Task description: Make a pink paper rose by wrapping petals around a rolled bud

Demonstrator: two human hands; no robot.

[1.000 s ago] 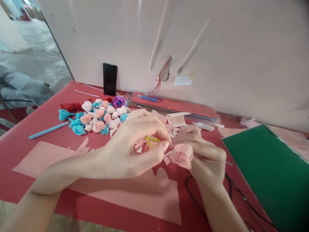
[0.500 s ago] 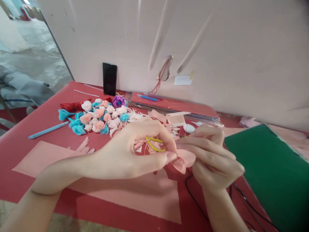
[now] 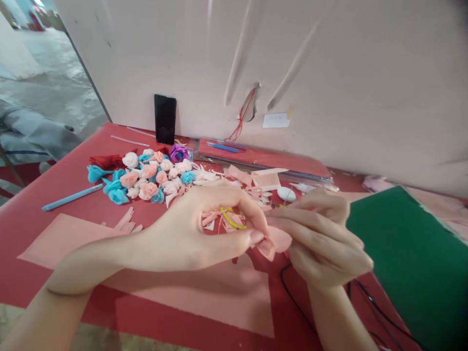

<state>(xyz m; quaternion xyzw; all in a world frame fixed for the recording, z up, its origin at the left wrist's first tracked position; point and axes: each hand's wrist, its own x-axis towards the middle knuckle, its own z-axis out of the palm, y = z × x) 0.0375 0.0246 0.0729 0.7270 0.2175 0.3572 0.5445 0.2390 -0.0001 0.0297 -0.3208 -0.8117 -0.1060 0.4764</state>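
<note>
Between thumb and forefinger, my left hand (image 3: 193, 234) pinches a small pink paper flower (image 3: 266, 248). My right hand (image 3: 325, 239) has its fingers closed on a loose petal (image 3: 280, 239) at the flower's right side; the fingertips partly hide it. Yellow handles (image 3: 234, 222), perhaps of scissors, show through the gap of my left hand, among pink paper scraps (image 3: 223, 224). Beyond that hand lies a cluster of finished paper roses (image 3: 149, 190) in pink, white and blue, with a purple rose (image 3: 180, 153) at the back.
Pink paper sheets (image 3: 234, 302) lie under my arms on the red table (image 3: 73, 170). A blue pen-like stick (image 3: 73, 197) is at left, a phone (image 3: 165, 119) leans on the wall, and a green board (image 3: 405, 253) lies at right. A black cable (image 3: 296, 292) crosses the front.
My right fingers have shifted slightly to the right and turned over at the petal. The flower has tipped a little to the left, while my left hand keeps its pinch.
</note>
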